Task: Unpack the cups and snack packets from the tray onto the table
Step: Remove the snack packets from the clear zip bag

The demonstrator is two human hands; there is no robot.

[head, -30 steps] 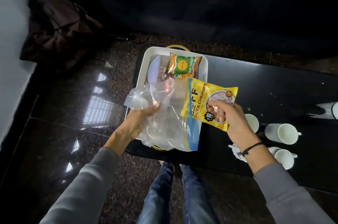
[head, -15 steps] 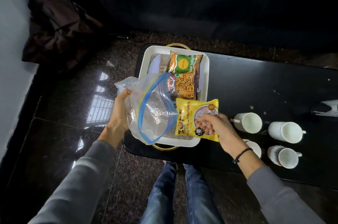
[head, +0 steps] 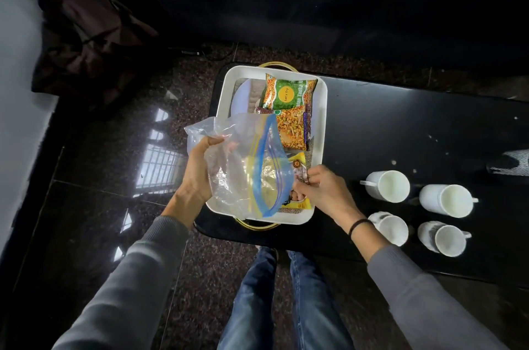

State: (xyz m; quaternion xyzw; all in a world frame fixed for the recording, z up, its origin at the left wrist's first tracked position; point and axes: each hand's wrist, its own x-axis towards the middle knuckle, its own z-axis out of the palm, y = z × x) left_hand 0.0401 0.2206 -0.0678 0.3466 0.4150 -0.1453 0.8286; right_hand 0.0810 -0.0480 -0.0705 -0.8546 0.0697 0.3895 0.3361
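My right hand [head: 323, 192] has its grip closed on the yellow packet [head: 297, 201], low in the tray [head: 322, 109]; my left hand [head: 197, 169] pinches the clear bag [head: 243, 160] just left of it. I judge the packet step is in hand: next, lift it rightward onto the bench [head: 400, 126], short of the cups [head: 388, 186].

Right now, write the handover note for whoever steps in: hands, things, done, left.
Left hand: holds the clear zip bag open over the near end of the tray.
Right hand: fingers gripping the yellow packet at the bag's mouth, low in the tray.
Done: four white cups stand on the black table, right of the tray.
Left: the yellow packet, the green packet and the orange packet are not yet on the table.
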